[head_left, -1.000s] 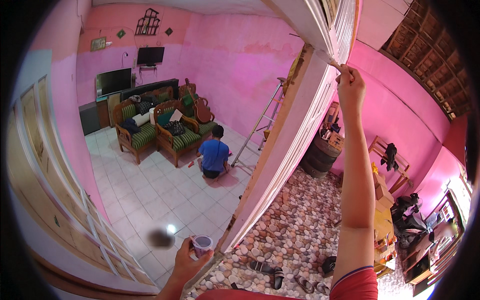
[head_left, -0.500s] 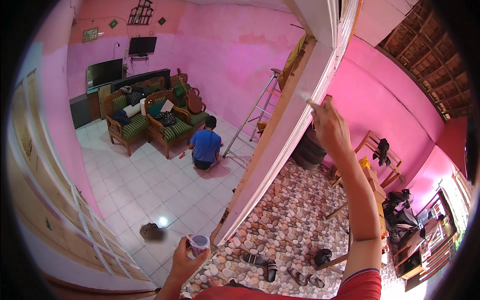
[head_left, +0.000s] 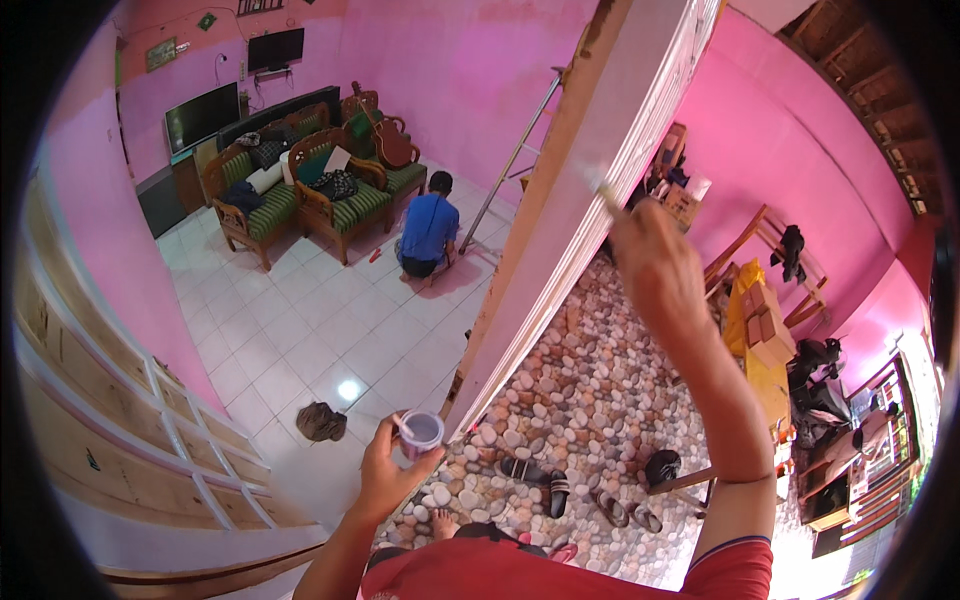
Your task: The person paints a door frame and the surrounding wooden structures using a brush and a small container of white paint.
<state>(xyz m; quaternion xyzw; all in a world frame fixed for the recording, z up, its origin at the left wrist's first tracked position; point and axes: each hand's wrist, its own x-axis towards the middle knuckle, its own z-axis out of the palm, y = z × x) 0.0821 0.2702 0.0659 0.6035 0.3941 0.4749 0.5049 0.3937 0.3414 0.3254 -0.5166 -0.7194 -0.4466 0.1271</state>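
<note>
Right now my left hand (head_left: 388, 482), at the lower centre of the frame, curls fingers and thumb around a small cup (head_left: 424, 432), its open mouth upward. Right of centre, higher up, my right hand (head_left: 662, 265) is closed around a brush (head_left: 608, 198); its blurred tip overlaps the pale door frame (head_left: 565, 235), contact unclear.

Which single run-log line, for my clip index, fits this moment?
left hand: holding cup | right hand: holding brush by pale post, contact unclear | blue-shirted person: on tiled floor
</note>
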